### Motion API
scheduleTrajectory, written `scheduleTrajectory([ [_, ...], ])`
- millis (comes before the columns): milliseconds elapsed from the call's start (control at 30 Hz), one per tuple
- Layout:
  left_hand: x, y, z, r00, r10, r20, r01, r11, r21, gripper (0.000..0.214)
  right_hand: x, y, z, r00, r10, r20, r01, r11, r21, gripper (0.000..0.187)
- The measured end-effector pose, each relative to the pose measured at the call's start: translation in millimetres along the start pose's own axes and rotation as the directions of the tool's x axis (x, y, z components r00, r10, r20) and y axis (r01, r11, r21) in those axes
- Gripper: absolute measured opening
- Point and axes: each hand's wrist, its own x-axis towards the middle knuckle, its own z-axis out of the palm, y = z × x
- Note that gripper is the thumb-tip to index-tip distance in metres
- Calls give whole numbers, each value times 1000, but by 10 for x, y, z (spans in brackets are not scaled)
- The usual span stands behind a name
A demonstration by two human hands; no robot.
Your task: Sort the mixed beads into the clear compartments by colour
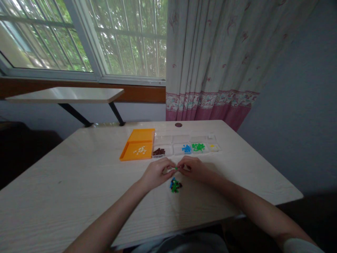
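Observation:
My left hand (157, 173) and my right hand (193, 168) meet above the pale wooden table (79, 182), fingertips pinched together on a tiny green piece (176, 168). Just below them lies a small pile of blue, green and dark pieces (175, 185). Beyond my hands stands a clear compartment box (184, 143) holding brown pieces (159, 151), blue pieces (186, 148), green pieces (198, 147) and yellow pieces (212, 146) in separate cells.
An orange tray (138, 144) with several white pieces (140, 150) sits left of the box. A round hole cap (178, 124) marks the table's far edge. A folding shelf (65, 95), window and curtain (210, 63) stand behind.

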Motion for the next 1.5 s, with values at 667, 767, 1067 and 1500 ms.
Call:
scheduleTrajectory([
  [667, 43, -97, 28, 956, -132, 260, 117, 990, 73, 17, 54, 58, -202, 932, -143, -334, 98, 984, -149, 5],
  [767, 33, -109, 18, 957, -123, 262, 101, 990, 93, 20, 54, 99, -242, 933, -166, -319, 110, 976, -186, 6],
  [1067, 5, -141, -31, 952, -39, 303, 9, 995, 97, 19, -50, 648, -681, 973, 79, -217, -156, 919, -362, 14],
  [1500, -35, -139, -94, 956, 5, 293, -51, 987, 150, 18, -53, 718, -553, 966, 181, -185, -240, 895, -375, 18],
])
